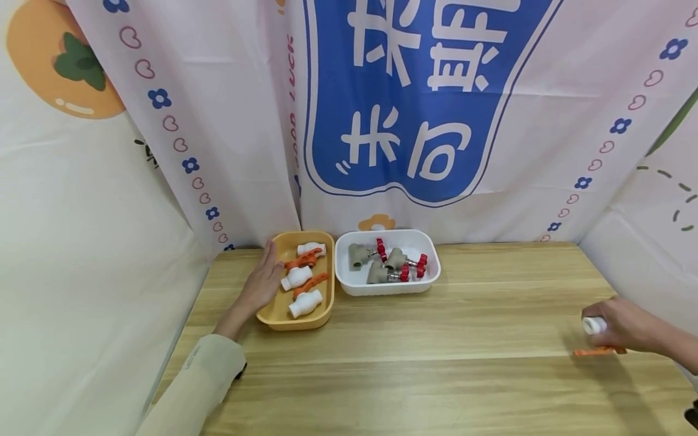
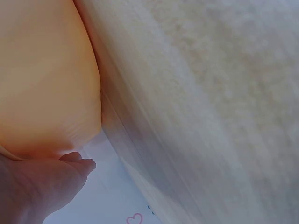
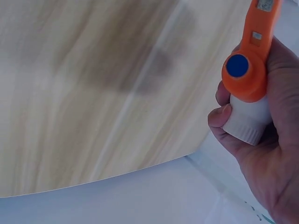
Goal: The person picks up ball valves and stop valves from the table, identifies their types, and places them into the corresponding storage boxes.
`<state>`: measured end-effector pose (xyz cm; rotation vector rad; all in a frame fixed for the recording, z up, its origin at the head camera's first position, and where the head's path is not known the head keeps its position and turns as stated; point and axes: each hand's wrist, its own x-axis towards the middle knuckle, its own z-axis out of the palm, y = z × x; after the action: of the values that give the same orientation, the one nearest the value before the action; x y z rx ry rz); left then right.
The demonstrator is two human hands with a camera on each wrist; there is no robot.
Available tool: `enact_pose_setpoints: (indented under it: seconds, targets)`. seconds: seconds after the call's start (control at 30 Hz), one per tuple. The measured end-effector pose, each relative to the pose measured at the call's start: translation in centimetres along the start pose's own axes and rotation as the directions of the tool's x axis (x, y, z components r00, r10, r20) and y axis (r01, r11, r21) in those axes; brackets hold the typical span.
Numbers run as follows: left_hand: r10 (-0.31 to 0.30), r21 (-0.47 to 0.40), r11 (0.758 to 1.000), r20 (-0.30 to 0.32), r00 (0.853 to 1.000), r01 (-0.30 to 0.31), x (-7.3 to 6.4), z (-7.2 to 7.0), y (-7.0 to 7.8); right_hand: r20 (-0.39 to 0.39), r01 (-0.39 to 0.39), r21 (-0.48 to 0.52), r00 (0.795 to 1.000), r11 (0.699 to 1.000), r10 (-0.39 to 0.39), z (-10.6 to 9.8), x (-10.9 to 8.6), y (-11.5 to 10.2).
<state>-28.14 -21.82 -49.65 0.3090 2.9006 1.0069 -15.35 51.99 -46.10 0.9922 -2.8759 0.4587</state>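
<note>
At the right of the table my right hand (image 1: 627, 324) grips a white ball valve (image 3: 250, 116) with an orange lever handle (image 3: 256, 35) and a blue round cap. In the head view the lever points left, close over the wood, and part of the white body is hidden by the fingers. My left hand (image 1: 263, 281) rests at the left side of a yellow basket (image 1: 294, 325), its fingers straight along the wall and the thumb over the rim. Inside that basket lie several more white ball valves (image 1: 306, 304) with orange handles.
Beside the yellow basket stands a white basket (image 1: 387, 289) with several grey valves (image 1: 377, 272) that have red handles. Both are at the back of the wooden table (image 1: 414, 363), close to a printed cloth (image 1: 245, 109). More cloth hangs along the left and right sides.
</note>
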Motion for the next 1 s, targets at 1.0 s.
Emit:
enact_pose_setpoints:
  seconds: [1.0]
  targets:
    - [0.007,0.029,1.000,-0.009,1.000,-0.007,0.2,0.2,-0.3,0.077,0.013,0.023,0.997,1.000,-0.015,-1.6,8.6,-2.8]
